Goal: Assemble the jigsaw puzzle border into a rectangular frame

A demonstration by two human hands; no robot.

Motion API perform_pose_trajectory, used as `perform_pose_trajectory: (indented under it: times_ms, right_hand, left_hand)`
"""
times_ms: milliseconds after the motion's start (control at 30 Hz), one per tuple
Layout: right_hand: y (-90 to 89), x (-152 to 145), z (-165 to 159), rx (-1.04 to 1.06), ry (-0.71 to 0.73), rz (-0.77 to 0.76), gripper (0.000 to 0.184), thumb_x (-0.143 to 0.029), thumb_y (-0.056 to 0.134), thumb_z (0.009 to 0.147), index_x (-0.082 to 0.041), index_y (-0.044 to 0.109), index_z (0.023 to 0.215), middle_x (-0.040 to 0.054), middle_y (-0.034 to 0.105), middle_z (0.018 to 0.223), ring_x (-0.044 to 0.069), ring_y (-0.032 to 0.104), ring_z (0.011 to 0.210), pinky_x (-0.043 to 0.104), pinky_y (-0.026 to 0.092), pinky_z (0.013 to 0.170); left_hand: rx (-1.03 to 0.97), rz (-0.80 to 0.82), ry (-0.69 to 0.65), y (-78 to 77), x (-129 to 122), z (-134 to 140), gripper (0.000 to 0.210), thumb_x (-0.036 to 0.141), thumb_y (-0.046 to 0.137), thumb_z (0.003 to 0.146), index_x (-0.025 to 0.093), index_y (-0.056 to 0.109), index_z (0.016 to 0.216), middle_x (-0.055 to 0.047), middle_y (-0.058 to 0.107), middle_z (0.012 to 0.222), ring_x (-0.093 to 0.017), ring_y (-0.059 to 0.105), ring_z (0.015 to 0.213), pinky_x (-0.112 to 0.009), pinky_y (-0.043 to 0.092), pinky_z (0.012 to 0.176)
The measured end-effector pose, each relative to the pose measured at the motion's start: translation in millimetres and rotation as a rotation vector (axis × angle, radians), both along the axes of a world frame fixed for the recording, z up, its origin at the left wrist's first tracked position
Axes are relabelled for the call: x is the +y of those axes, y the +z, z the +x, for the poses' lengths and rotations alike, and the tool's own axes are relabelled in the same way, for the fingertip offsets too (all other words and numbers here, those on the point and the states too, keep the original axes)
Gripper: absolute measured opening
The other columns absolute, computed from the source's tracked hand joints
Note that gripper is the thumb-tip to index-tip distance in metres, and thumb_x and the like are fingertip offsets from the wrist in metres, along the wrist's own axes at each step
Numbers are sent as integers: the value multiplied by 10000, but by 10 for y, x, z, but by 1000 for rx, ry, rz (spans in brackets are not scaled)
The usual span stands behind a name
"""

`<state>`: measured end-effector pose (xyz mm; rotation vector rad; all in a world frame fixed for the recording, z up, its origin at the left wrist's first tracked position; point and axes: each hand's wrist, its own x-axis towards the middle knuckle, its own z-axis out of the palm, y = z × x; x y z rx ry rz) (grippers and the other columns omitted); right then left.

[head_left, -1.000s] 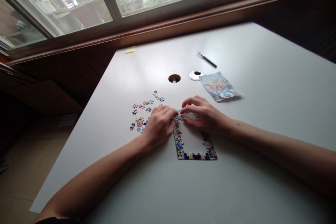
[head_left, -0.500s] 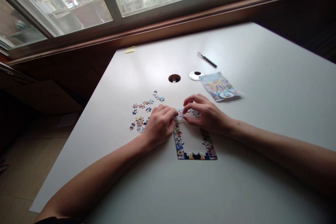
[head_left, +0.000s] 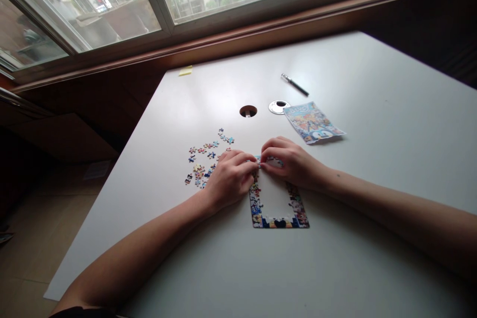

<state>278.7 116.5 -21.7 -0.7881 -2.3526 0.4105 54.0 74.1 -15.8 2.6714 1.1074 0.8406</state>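
A jigsaw puzzle (head_left: 257, 208) lies on the white table as a joined border around a bare middle. My left hand (head_left: 233, 174) is closed at its upper left corner, fingertips curled over the pieces there. Facing it, my right hand (head_left: 288, 161) is pinched, thumb and index finger together on the top edge. Between the two sets of fingertips a small light-blue jigsaw piece (head_left: 259, 162) shows in part. My fingers hide most of the top edge. Loose jigsaw pieces (head_left: 199, 171) are scattered left of my left hand, some partly behind it.
Beyond my right hand lies a creased picture sheet (head_left: 315, 123), touching a round metal cover (head_left: 278, 107). A cable hole (head_left: 248, 111) opens in the table (head_left: 208, 268). Farther back are a dark pen (head_left: 295, 85) and a yellow sticky note (head_left: 185, 70), below the window.
My left hand has shifted slightly right along the top edge. My right thumb and index finger have closed from a wider spread, and the two hands' fingertips are nearer each other.
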Motion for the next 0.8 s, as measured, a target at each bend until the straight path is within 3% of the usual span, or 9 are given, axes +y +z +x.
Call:
perform_pose_trajectory:
  times_ms: [233, 800]
  right_hand:
    - [-19, 21, -4, -9, -7, -16, 57, -242, 613, 941, -205, 656, 935, 87, 656, 984, 226, 595, 922, 391, 519, 819]
    - [21, -14, -19, 6, -23, -39, 37, -213, 633, 887, -190, 642, 914, 98, 642, 986, 231, 604, 920, 393, 527, 835]
  left_hand:
    - [32, 16, -7, -8, 3, -2, 286, 91, 577, 889, 204, 686, 1129, -53, 720, 1145, -230, 601, 1080, -419, 483, 960]
    - [72, -20, 4, 22, -10, -7, 231, 105, 552, 896, 199, 653, 1081, -57, 697, 1165, -236, 593, 1109, -422, 456, 1000]
